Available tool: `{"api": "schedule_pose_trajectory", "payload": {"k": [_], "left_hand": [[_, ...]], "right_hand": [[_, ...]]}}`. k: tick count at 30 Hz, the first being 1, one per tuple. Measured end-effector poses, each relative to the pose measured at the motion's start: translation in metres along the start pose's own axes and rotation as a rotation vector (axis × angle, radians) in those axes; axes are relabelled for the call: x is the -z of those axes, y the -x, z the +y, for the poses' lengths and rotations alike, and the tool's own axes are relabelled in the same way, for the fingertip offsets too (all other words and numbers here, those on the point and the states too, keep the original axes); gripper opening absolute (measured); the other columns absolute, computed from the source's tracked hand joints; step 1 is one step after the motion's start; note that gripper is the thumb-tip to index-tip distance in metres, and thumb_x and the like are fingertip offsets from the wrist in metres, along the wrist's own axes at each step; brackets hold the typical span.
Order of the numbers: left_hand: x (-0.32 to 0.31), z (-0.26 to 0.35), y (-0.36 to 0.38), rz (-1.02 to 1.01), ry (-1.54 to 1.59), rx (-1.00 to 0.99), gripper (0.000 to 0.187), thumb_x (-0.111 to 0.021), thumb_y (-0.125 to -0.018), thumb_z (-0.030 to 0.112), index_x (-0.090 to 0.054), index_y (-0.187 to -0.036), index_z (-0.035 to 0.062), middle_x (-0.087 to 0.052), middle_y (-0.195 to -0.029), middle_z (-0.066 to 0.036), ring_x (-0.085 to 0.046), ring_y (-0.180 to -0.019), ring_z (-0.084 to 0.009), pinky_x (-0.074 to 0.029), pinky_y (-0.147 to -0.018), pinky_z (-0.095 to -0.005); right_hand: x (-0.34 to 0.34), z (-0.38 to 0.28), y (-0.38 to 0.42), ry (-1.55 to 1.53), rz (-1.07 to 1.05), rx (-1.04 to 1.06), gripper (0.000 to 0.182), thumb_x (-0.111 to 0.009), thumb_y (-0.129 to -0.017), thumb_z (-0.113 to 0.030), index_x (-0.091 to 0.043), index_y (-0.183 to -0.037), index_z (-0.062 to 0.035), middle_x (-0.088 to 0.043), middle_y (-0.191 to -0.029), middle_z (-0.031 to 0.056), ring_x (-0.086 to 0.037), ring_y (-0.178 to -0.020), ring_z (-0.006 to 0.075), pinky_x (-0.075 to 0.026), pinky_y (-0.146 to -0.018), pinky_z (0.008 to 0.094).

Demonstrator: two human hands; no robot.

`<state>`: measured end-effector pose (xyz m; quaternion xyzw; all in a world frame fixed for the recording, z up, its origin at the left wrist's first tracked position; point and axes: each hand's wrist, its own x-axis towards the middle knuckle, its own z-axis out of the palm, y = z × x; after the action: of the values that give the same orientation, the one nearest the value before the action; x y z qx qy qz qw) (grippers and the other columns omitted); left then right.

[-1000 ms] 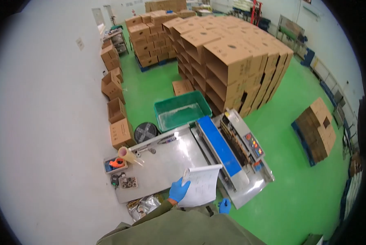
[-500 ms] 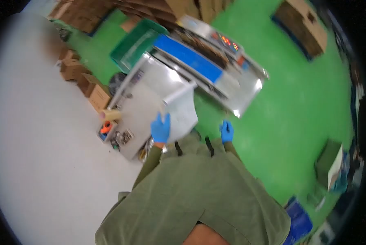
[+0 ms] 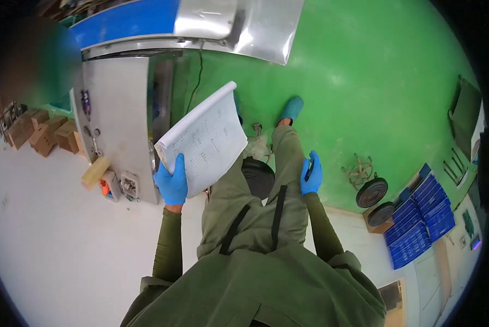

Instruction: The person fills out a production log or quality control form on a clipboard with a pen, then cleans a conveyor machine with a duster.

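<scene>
My left hand, in a blue glove, is closed on the lower left edge of a notepad. Its top sheet carries handwritten lines, and its far edge is rolled over. My right hand, also blue-gloved, is beside my right thigh with its fingers curled round a slim black pen, much of which the glove hides. Between my legs is a round black stool seat. A green shoe shows on my right foot.
A metal table stands at left, with a yellow tape roll and small trays at its near end. A steel machine with a blue belt is ahead. Stools and stacked blue bins are at right.
My view has turned and come closer to the table. The notepad is now raised in my left hand, angled above my legs. My right hand still holds the dark pen.
</scene>
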<state>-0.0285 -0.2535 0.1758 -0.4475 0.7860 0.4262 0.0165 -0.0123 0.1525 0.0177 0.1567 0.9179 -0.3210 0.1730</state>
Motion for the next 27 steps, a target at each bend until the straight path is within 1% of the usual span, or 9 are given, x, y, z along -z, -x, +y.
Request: {"api": "schedule_pose_trajectory", "payload": {"k": [4, 8, 12, 14, 16, 19, 23, 24, 27], "left_hand": [[-0.071, -0.036, -0.016, -0.101, 0.087, -0.039, 0.031, -0.07, -0.09, 0.011, -0.064, -0.114, -0.0082, -0.072, -0.102, -0.012, -0.063, -0.089, -0.013, -0.052, -0.079, -0.0307], [-0.159, -0.056, -0.042, -0.127, 0.331, -0.028, 0.03, -0.069, -0.09, 0.009, -0.064, -0.113, -0.0089, -0.07, -0.105, -0.01, -0.062, -0.091, -0.0134, -0.051, -0.081, -0.0295], [-0.241, -0.084, -0.062, -0.215, 0.516, -0.046, 0.03, -0.068, -0.091, 0.009, -0.063, -0.113, -0.01, -0.068, -0.107, -0.01, -0.062, -0.093, -0.0139, -0.05, -0.082, -0.0288], [-0.264, -0.094, -0.064, -0.254, 0.611, -0.065, 0.03, -0.068, -0.091, 0.009, -0.063, -0.114, -0.0099, -0.069, -0.107, -0.01, -0.062, -0.092, -0.014, -0.05, -0.082, -0.0288], [-0.273, -0.101, -0.06, -0.341, 0.663, -0.047, 0.03, -0.068, -0.091, 0.009, -0.063, -0.113, -0.0096, -0.069, -0.107, -0.01, -0.063, -0.092, -0.0141, -0.051, -0.082, -0.0287], [-0.276, -0.116, -0.046, -0.467, 0.632, -0.048, 0.029, -0.069, -0.09, 0.009, -0.064, -0.113, -0.0089, -0.07, -0.107, -0.01, -0.063, -0.093, -0.0142, -0.051, -0.082, -0.0291], [-0.299, -0.153, 0.018, -0.7, 0.55, -0.179, 0.027, -0.066, -0.092, 0.012, -0.064, -0.11, -0.0079, -0.071, -0.101, -0.012, -0.064, -0.089, -0.0149, -0.052, -0.08, -0.0314], [-0.307, -0.163, 0.035, -0.755, 0.534, -0.223, 0.027, -0.065, -0.093, 0.014, -0.064, -0.109, -0.0078, -0.071, -0.098, -0.013, -0.064, -0.087, -0.0153, -0.052, -0.078, -0.0323], [-0.323, -0.199, 0.062, -0.854, 0.466, -0.415, 0.028, -0.06, -0.096, 0.019, -0.063, -0.105, -0.0075, -0.069, -0.09, -0.016, -0.062, -0.081, -0.0171, -0.05, -0.074, -0.0348]], "right_hand": [[-0.018, 0.017, -0.024, 0.107, 0.058, 0.108, 0.039, -0.056, -0.098, -0.016, -0.052, -0.133, 0.0015, -0.058, -0.129, 0.02, -0.057, -0.117, 0.0282, -0.044, -0.1, 0.0367], [-0.041, 0.037, -0.059, -0.373, 0.235, 0.047, 0.043, -0.054, -0.099, -0.017, -0.047, -0.138, 0.0017, -0.056, -0.132, 0.0163, -0.057, -0.115, 0.0286, -0.045, -0.097, 0.039], [-0.05, 0.064, -0.098, -0.834, 0.462, -0.149, 0.049, -0.037, -0.105, -0.032, -0.044, -0.141, -0.0007, -0.057, -0.12, 0.0128, -0.057, -0.102, 0.0214, -0.047, -0.087, 0.0327], [-0.035, 0.075, -0.109, -0.751, 0.7, -0.104, 0.052, -0.035, -0.104, -0.038, -0.046, -0.139, -0.0017, -0.058, -0.114, 0.0109, -0.057, -0.095, 0.0186, -0.047, -0.081, 0.0311], [-0.001, 0.053, -0.099, -0.735, 0.906, -0.031, 0.048, -0.04, -0.102, -0.033, -0.05, -0.135, -0.0002, -0.06, -0.107, 0.0098, -0.057, -0.091, 0.0188, -0.047, -0.081, 0.0326], [0.031, 0.012, -0.068, -0.775, 0.958, 0.169, 0.041, -0.045, -0.099, -0.026, -0.053, -0.128, 0.0012, -0.062, -0.105, 0.0105, -0.059, -0.09, 0.0196, -0.047, -0.081, 0.0331], [0.004, -0.008, -0.007, -0.856, 0.491, 0.21, 0.021, -0.055, -0.092, -0.009, -0.064, -0.105, 0.0049, -0.066, -0.104, 0.0153, -0.064, -0.086, 0.02, -0.052, -0.077, 0.0318], [-0.011, -0.005, 0.0, -0.901, 0.349, 0.252, 0.019, -0.059, -0.088, 0.004, -0.063, -0.107, 0.0031, -0.069, -0.098, 0.0143, -0.067, -0.08, 0.0184, -0.055, -0.073, 0.029], [-0.076, 0.027, 0.01, -1.04, 0.102, 0.184, 0.018, -0.062, -0.089, 0.003, -0.064, -0.106, 0.0013, -0.07, -0.094, 0.0118, -0.067, -0.08, 0.0148, -0.055, -0.074, 0.0266]]}}
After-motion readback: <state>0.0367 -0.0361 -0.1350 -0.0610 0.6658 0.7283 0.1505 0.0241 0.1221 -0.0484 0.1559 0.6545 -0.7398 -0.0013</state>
